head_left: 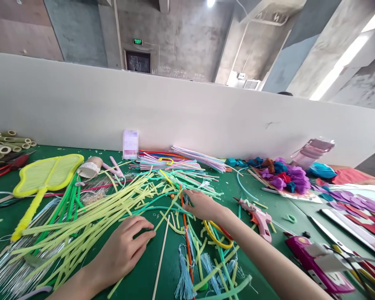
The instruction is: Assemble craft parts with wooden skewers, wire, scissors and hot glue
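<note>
My left hand (121, 248) is low over the green table, its fingers bent around a thin yellow-green pipe cleaner (164, 216) that sticks out past the fingertips. To its left spreads a loose heap of yellow-green pipe cleaners (112, 202). My right hand (201, 204) reaches forward to the pile's middle, with fingers apart beside an orange pipe cleaner (187, 241); its fingertips are partly hidden. Beneath my right forearm lies a yellow ring (220, 241). Blue tassels (183, 271) and a thin wooden stick (161, 258) lie between my arms.
A yellow fan-shaped piece (50, 175) lies left, near bamboo tubes (9, 141). Rightward are a pink glue gun (256, 216), a magenta power strip (318, 262), scissors (331, 237), purple felt pieces (295, 179) and a pink bottle (314, 152). A white partition (187, 112) stands behind.
</note>
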### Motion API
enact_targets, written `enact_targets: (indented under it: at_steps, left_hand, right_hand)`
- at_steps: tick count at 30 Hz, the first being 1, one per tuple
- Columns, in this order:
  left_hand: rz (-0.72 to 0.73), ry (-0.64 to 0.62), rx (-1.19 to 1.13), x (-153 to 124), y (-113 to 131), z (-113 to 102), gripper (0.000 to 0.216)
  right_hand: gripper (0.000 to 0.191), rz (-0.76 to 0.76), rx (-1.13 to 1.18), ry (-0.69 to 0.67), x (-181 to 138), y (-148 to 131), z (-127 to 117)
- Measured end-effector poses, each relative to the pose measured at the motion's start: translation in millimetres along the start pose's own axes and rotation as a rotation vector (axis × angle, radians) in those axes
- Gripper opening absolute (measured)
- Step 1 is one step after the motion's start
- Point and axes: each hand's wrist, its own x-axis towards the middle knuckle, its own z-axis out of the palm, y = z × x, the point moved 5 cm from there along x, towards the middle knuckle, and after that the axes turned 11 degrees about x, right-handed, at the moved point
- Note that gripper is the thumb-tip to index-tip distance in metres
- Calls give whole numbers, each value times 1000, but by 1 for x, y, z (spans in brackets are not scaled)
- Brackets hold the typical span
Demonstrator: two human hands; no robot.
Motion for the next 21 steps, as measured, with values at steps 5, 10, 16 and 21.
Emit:
enact_targets:
  at_steps: [5,10,16,21]
  left_hand:
    - [71,-33,39,2,8,-2,39]
    - [-15,-43,172,-1,-4,9,45]
    - [-121,-45,284,2,-25,9,44]
    - [-474,-160,510,-7,-80,1,59]
  right_hand:
    - [96,-67,95,-120,-25,-25,18]
    - [90,-84,75,-89,-41,-27,54]
    - [83,-98,-100,157,-12,5,58]
    - [73,2,-168,255,32,36,38]
